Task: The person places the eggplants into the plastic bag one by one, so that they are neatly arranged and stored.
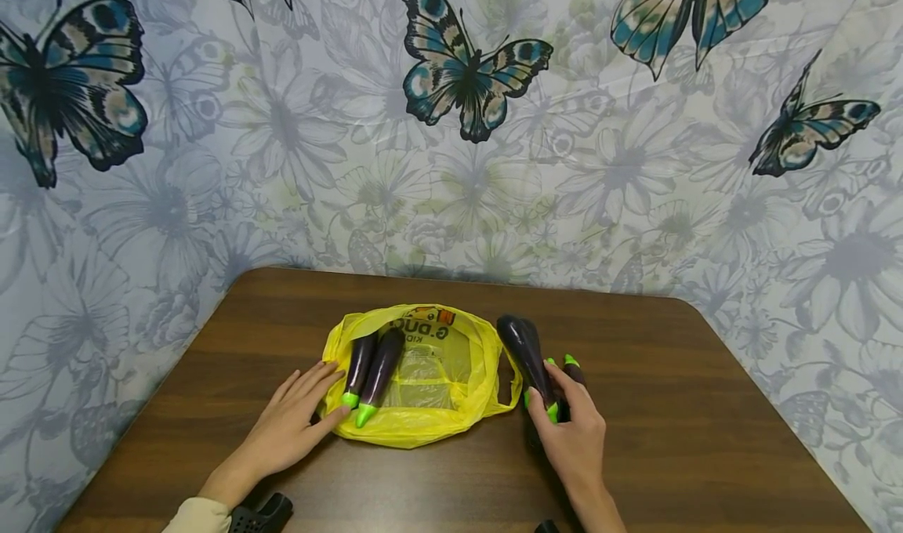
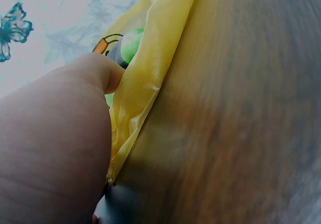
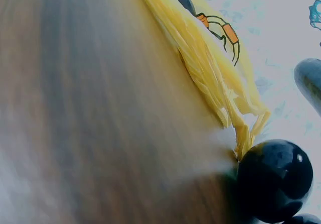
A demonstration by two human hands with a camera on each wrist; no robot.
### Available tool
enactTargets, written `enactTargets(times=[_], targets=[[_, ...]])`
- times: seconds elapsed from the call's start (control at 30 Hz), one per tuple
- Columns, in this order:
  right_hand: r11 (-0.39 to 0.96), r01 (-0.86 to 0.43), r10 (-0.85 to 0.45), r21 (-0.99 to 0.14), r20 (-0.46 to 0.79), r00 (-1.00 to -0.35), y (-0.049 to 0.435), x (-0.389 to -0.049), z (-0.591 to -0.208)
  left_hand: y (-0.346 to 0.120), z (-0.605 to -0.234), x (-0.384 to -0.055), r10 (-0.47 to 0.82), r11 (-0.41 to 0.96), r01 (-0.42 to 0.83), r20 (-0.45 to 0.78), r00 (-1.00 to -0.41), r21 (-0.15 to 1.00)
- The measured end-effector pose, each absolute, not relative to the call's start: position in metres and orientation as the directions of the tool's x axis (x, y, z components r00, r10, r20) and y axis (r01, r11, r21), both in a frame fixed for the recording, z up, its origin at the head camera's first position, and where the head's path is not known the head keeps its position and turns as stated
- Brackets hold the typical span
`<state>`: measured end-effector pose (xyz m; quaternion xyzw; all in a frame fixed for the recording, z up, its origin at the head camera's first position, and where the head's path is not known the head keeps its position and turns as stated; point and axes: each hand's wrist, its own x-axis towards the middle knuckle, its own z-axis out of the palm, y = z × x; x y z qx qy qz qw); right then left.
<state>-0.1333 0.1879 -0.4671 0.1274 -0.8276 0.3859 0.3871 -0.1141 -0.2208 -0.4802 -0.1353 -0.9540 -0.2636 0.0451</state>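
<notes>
A yellow plastic bag (image 1: 416,433) lies with its mouth open on the table. Inside, at its left, are two dark purple eggplants, a left eggplant (image 1: 361,364) and a right eggplant (image 1: 383,368), their green caps towards me. My left hand (image 1: 296,419) rests at the bag's left edge with fingers extended; its thumb (image 2: 95,71) reaches over the rim near the green caps. Right of the bag, my right hand (image 1: 574,427) grips an eggplant (image 1: 524,345) between thumb and fingers near its green cap. More eggplants lie under and beside this hand, partly hidden, one with a green tip (image 1: 573,367).
A bag handle (image 1: 509,396) loops out to the right, close to the gripped eggplant. In the right wrist view, a rounded dark eggplant end (image 3: 275,181) stands beside the bag. The brown wooden table (image 1: 705,439) reaches back to a butterfly-patterned wall covering (image 1: 466,196).
</notes>
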Motion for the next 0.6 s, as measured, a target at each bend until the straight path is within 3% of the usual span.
enactTargets(times=[0.6], targets=[[0.635, -0.545, 0.042, -0.548, 0.729, -0.684, 0.176, -0.134, -0.471, -0.22, -0.48, -0.115, 0.231, 0.824, 0.279, 0.157, -0.96, 0.494]])
